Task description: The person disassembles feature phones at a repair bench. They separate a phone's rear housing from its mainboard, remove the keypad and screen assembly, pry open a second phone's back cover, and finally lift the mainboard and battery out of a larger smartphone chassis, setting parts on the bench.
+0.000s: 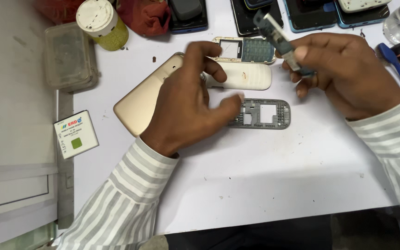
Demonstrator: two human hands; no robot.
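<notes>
Near the far edge of the white tabletop (265,185), the right hand (348,74) pinches a small circuit board (278,39) (blurry, so probably a phone's) in the air. The left hand (186,102) hovers half open, holding nothing, its thumb at a grey phone frame (265,113), over a gold phone (140,104). A white back cover (246,76) lies just beyond the frame.

My left hand (188,104) hangs low over the table, palm down, fingers spread and loosely curled, thumb reaching right. My right hand (346,74) is raised, its fingers closed in a pinch. Both forearms, in striped sleeves, enter from the lower corners.
</notes>
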